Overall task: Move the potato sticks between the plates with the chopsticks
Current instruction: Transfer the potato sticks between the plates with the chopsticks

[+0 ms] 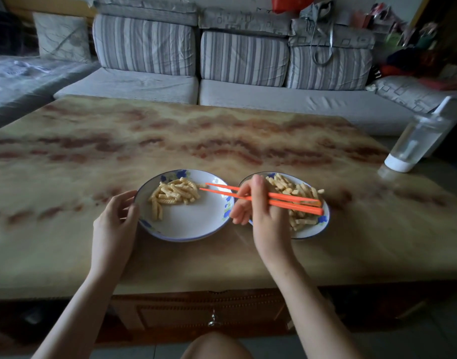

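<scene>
Two white plates with blue flower rims sit side by side on the table. The left plate (193, 224) holds a pile of pale ridged potato sticks (174, 194) in its far half. The right plate (314, 230) holds more potato sticks (292, 189), partly hidden by my right hand (258, 211). That hand grips a pair of orange chopsticks (274, 198) whose tips reach over the left plate, beside its pile. The tips are slightly apart and I see no stick between them. My left hand (116, 224) holds the left plate's rim.
The marbled tan tabletop (222, 141) spreads wide around the plates. A clear water bottle (416, 141) with a white base stands at the right edge. A striped grey sofa (222, 60) runs behind the table. A drawer front shows below the near edge.
</scene>
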A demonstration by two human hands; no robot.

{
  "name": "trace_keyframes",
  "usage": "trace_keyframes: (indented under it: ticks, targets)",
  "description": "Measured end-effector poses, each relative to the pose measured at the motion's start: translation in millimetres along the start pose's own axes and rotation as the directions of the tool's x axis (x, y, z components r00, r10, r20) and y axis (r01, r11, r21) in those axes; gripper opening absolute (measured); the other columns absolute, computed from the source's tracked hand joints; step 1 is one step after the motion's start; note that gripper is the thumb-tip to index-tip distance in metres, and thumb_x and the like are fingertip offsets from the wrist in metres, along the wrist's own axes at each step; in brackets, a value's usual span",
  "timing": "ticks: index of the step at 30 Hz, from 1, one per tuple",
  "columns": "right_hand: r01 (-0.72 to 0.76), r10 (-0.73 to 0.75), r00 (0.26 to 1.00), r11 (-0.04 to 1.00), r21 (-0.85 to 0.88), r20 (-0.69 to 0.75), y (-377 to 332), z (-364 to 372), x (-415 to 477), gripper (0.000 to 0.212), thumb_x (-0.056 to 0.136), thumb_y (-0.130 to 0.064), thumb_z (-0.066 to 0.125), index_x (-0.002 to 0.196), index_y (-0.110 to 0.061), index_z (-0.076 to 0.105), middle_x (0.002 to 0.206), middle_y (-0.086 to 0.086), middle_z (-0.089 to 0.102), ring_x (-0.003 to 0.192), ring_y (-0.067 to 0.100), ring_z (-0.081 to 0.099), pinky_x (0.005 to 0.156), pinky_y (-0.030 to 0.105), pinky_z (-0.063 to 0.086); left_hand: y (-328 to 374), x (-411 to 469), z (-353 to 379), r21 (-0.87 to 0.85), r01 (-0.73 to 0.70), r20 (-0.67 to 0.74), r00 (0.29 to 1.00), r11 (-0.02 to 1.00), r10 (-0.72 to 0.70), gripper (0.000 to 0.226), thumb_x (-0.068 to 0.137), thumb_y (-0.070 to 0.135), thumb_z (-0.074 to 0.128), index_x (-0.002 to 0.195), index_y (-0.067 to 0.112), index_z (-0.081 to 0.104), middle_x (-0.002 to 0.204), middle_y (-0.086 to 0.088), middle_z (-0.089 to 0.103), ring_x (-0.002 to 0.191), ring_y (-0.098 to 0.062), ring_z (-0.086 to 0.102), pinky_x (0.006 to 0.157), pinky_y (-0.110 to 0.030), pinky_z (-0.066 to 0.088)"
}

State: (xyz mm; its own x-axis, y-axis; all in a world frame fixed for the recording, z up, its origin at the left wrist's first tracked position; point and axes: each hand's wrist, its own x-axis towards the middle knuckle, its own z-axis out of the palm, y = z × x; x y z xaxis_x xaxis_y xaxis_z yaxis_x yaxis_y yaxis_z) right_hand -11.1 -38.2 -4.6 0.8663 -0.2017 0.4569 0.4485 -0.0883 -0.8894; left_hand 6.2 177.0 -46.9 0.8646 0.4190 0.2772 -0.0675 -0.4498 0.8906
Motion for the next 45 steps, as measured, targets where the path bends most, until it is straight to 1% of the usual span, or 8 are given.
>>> trace_keyframes:
  ticks: [8,11,16,23,28,33,39,45]
  targets:
    - [-0.084,0.083,0.994,0.996,0.01,0.065,16,13,3,0.035,0.102,-0.024,0.035,0.078,-0.006,0.053,0.054,0.019,0.058,0.045,0.023,0.054,0.045,0.018,0.04,0,0,0,-0.007,0.009,0.004,1.0,1.0,-0.009,0.029,0.093,0.014,0.052,0.12,0.017,0.062,0.102,0.006,0.062,0.089,-0.005,0.055,0.066,-0.002,0.033]
    - [-0.113,0.113,0.993,0.994,0.004,0.033,17,15,4,0.038,0.102,-0.027,0.035,0.073,-0.009,0.053,0.052,0.017,0.058,0.043,0.021,0.053,0.044,0.016,0.038,0,0,0,-0.005,0.011,0.004,1.0,1.0,-0.011,0.029,0.093,0.015,0.052,0.12,0.017,0.062,0.103,0.006,0.063,0.089,-0.004,0.055,0.069,-0.008,0.034]
    - [-0.073,0.076,0.994,0.997,0.038,-0.078,7,8,1,0.043,0.103,-0.027,0.033,0.067,-0.009,0.05,0.049,0.025,0.055,0.039,0.017,0.051,0.042,0.016,0.038,-1,0,-1,-0.003,0.009,0.006,1.0,1.0,-0.009,0.03,0.093,0.015,0.052,0.121,0.017,0.062,0.11,0.002,0.065,0.091,-0.004,0.054,0.076,-0.016,0.035]
    - [-0.06,0.081,0.969,0.994,0.097,-0.233,-13,-16,3,0.045,0.102,-0.03,0.032,0.065,-0.011,0.05,0.042,0.007,0.054,0.04,0.02,0.051,0.043,0.024,0.041,-1,0,0,0.007,0.009,0.005,1.0,1.0,-0.009,0.03,0.093,0.015,0.052,0.121,0.017,0.062,0.108,0.003,0.064,0.091,-0.004,0.054,0.067,-0.005,0.035]
    - [0.029,-0.005,0.911,0.998,0.051,-0.413,-27,-53,9,0.043,0.104,-0.026,0.028,0.068,-0.011,0.046,0.04,0.007,0.054,0.035,0.017,0.05,0.038,0.021,0.036,0,0,-1,-0.002,0.007,0.002,1.0,1.0,-0.007,0.03,0.093,0.014,0.052,0.121,0.017,0.062,0.103,0.008,0.061,0.091,-0.005,0.055,0.077,-0.018,0.036]
    - [0.032,-0.031,0.844,0.999,-0.008,-0.536,-30,-84,13,0.043,0.104,-0.027,0.03,0.067,-0.011,0.046,0.04,0.005,0.055,0.036,0.02,0.051,0.038,0.022,0.036,0,0,-1,0.0,0.004,0.004,1.0,1.0,-0.004,0.029,0.093,0.014,0.052,0.121,0.017,0.062,0.104,0.008,0.062,0.09,-0.005,0.055,0.077,-0.017,0.036]
    - [-0.049,0.003,0.861,0.996,-0.076,-0.509,-22,-92,13,0.045,0.103,-0.032,0.033,0.065,-0.012,0.047,0.043,0.009,0.057,0.035,0.02,0.051,0.035,0.019,0.034,0,-1,0,-0.013,0.014,0.01,1.0,1.0,-0.014,0.029,0.093,0.016,0.052,0.121,0.017,0.062,0.104,0.009,0.062,0.092,-0.004,0.055,0.077,-0.018,0.037]
    - [0.011,-0.028,0.872,0.999,-0.039,-0.488,-32,-82,9,0.043,0.103,-0.027,0.032,0.067,-0.009,0.047,0.042,0.01,0.054,0.034,0.02,0.046,0.037,0.018,0.034,0,0,0,-0.008,0.013,0.012,1.0,1.0,-0.013,0.03,0.093,0.015,0.052,0.121,0.018,0.062,0.106,0.006,0.063,0.093,-0.006,0.055,0.079,-0.021,0.037]
